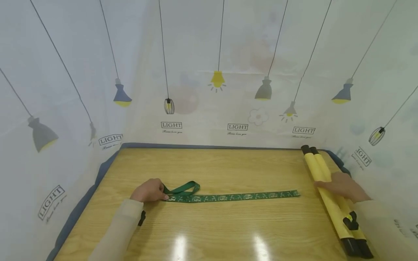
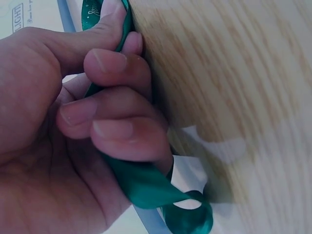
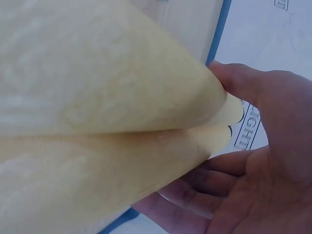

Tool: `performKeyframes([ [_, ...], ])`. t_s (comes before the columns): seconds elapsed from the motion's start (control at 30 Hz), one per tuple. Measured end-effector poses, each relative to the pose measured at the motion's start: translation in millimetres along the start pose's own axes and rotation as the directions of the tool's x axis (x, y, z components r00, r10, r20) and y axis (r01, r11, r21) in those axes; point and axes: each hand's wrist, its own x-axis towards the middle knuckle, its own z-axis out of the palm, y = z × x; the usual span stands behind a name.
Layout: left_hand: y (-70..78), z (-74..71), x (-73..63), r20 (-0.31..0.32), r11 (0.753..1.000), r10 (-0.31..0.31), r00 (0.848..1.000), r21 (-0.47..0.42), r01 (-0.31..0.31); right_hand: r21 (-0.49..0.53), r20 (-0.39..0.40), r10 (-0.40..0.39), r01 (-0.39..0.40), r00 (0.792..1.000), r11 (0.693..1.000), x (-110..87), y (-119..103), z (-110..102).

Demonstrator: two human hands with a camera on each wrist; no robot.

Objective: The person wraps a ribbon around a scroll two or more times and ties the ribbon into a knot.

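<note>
A green ribbon with a pale printed pattern lies stretched across the middle of the wooden table, one part folded into a loop behind its left end. My left hand pinches that left end between thumb and forefinger. In the left wrist view, the plain green side of the ribbon trails out beneath my curled fingers. On the right, my right hand grips two yellow tubes with black ends, lying side by side. The right wrist view has the thumb on one tube and the fingers around the other.
The wooden table has a blue edge along its back and sides. White sheets printed with hanging lamps rise behind it and at both sides. A small black device shows at my left wrist.
</note>
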Motion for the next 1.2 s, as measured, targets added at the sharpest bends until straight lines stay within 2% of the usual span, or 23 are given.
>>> performKeyframes([
  [0.2, -2.3, -0.1, 2.4, 0.003, 1.000, 0.004, 1.000, -0.001, -0.004, 0.067, -0.022, -0.003, 0.004, 1.000, 0.998, -2.2, -37, 20],
  [0.47, -0.6, -0.2, 2.9, -0.004, 1.000, -0.008, 1.000, -0.008, 0.008, 0.167, -0.006, -0.034, 0.034, 0.999, 0.985, 0.5, -95, 42],
  [0.87, 0.2, -3.8, 1.3, -0.007, 1.000, 0.000, 1.000, -0.009, 0.000, 0.204, -0.036, -0.091, 0.096, 0.995, 0.974, 8.8, -182, 72],
  [1.07, 0.5, -2.5, 0.2, 0.010, 1.000, -0.001, 1.000, -0.019, 0.001, 0.200, -0.036, -0.135, 0.139, 0.990, 0.970, 10.5, -216, 92],
  [1.2, -0.5, -1.3, 0.7, 0.005, 1.000, -0.005, 1.000, -0.016, 0.005, 0.233, -0.040, -0.127, 0.133, 0.991, 0.963, 6.2, -236, 102],
])
